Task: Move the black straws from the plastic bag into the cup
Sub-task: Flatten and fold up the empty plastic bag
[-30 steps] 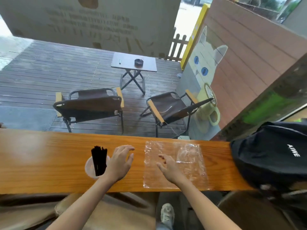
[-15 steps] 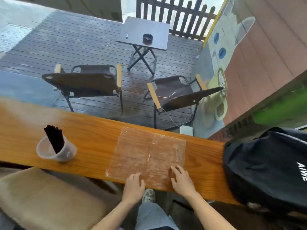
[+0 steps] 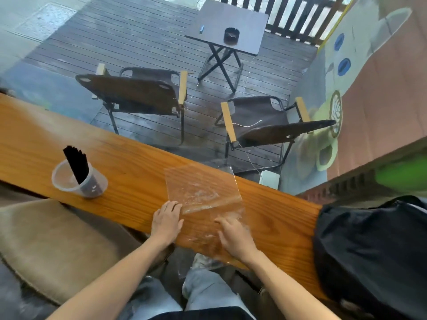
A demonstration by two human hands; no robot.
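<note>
A clear plastic cup (image 3: 69, 183) stands on the wooden counter (image 3: 129, 172) at the left, with a bundle of black straws (image 3: 77, 163) upright in it. The clear plastic bag (image 3: 201, 188) lies flat and looks empty right of centre, creased across its middle; its near end hangs over the counter's front edge. My left hand (image 3: 167, 221) grips the bag's left edge at the crease. My right hand (image 3: 233, 236) lies on the bag's near part with its fingers bent on the film.
A black backpack (image 3: 369, 250) takes up the counter's right end. A tan cushioned seat (image 3: 53, 245) sits below the counter at the left. Beyond a window are two folding chairs (image 3: 138, 93) and a small table (image 3: 228, 26) on a wet deck.
Both hands left the cup and came to the bag's near edge. The bag has slid toward me, creased across the middle, and its near end now hangs off the counter.
</note>
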